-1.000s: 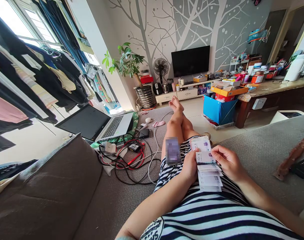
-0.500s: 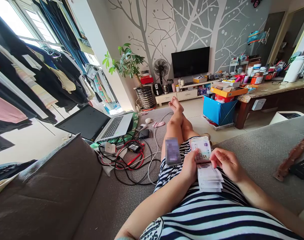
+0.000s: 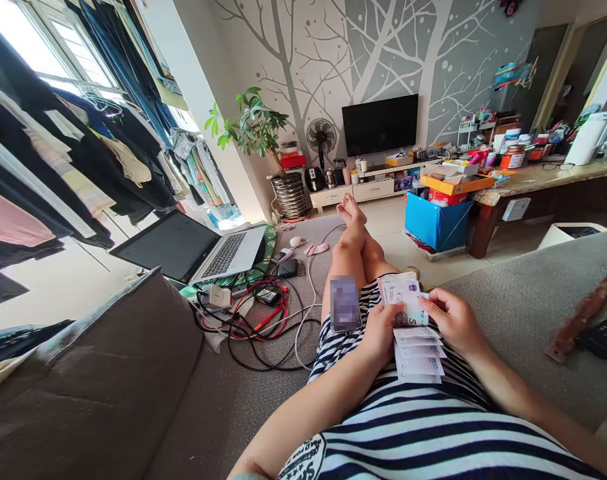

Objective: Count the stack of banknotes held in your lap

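A stack of banknotes (image 3: 400, 291) lies in my left hand (image 3: 382, 328), whose thumb presses on its face; the top note carries a 5. My right hand (image 3: 450, 319) pinches the upper right corner of that top note between thumb and fingers. Below the stack, several fanned banknotes (image 3: 417, 363) hang down in overlapping steps over the striped clothing. The fingers under the stack are hidden. A phone (image 3: 346, 305) with a blurred screen rests on the thigh, left of the stack.
An open laptop (image 3: 226, 253) stands on the grey sofa at left, beside tangled cables (image 3: 273, 320) and a charger (image 3: 217, 295). A remote control (image 3: 606, 337) lies at far right. Ahead are a blue box (image 3: 436, 221), a cluttered table (image 3: 528, 177) and a television (image 3: 381, 125).
My right hand has moved up to the stack's corner and now pinches the top note, which is drawn slightly to the right. The left hand keeps its hold.
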A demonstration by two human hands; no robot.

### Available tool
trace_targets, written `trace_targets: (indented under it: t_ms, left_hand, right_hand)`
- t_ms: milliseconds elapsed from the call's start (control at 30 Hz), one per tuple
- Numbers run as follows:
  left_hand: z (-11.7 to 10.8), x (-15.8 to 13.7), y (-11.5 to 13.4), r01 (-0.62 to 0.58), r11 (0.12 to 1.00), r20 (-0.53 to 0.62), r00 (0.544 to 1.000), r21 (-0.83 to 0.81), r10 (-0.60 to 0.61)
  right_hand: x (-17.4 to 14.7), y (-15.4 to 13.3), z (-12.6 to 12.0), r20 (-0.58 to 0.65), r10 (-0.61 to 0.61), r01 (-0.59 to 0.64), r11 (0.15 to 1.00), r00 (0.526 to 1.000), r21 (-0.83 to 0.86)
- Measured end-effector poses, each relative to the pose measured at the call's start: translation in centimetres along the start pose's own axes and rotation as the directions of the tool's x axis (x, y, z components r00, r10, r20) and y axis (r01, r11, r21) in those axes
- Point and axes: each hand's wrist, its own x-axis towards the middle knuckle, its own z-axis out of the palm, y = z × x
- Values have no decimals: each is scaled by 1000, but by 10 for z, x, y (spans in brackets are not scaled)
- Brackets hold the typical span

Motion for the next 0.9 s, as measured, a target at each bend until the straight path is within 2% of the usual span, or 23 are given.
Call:
trace_targets:
  t_ms: [300, 500, 900]
  left_hand:
    - [1, 1, 4, 26, 999, -37, 999, -27, -26]
    - [4, -4, 9, 6, 1000, -15, 1000, -2, -6]
    - [5, -8, 9, -35, 997, 9, 999, 72, 34]
  right_hand:
    - [-3, -3, -1, 8, -12, 11, 996, 1000, 85]
    - [-6, -8, -1, 7, -59, 58, 991, 998, 120]
    - [-7, -17, -1, 34, -40, 35, 989, 999, 145]
